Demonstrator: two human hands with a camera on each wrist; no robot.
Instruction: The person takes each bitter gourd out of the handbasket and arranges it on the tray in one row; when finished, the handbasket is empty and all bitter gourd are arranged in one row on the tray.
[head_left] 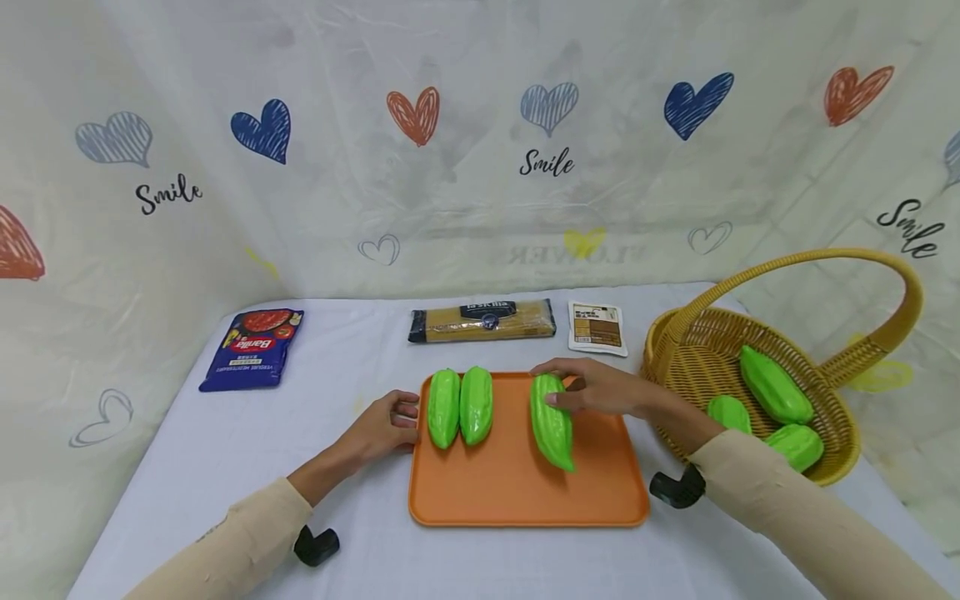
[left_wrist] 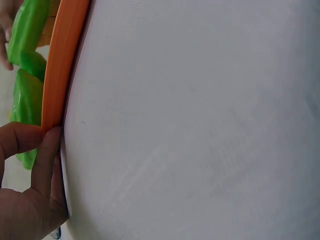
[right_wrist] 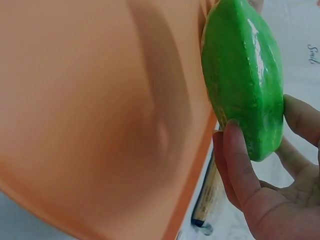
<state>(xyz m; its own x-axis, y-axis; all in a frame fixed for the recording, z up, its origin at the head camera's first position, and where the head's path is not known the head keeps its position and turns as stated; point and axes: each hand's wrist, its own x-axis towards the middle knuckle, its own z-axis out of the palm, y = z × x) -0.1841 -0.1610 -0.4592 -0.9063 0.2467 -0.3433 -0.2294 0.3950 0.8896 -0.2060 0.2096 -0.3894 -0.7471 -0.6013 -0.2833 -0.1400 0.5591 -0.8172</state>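
My right hand (head_left: 592,387) holds a glossy, ridged green fruit (head_left: 552,425) between thumb and fingers, over the right half of the orange tray (head_left: 495,500). In the right wrist view this fruit (right_wrist: 247,75) is tilted and casts a shadow on the tray. Two similar green fruits (head_left: 444,408) (head_left: 477,404) lie side by side at the tray's left. My left hand (head_left: 386,425) is at the tray's left edge. Seen from the left wrist, its fingers (left_wrist: 45,160) pinch the tray's rim (left_wrist: 60,75).
A wicker basket (head_left: 840,400) with a tall handle stands at the right, holding several green fruits (head_left: 776,385). Behind the tray lie a spaghetti pack (head_left: 487,323) and a small white-and-brown pouch (head_left: 597,327). A blue Barilla pouch (head_left: 255,350) lies at the back left.
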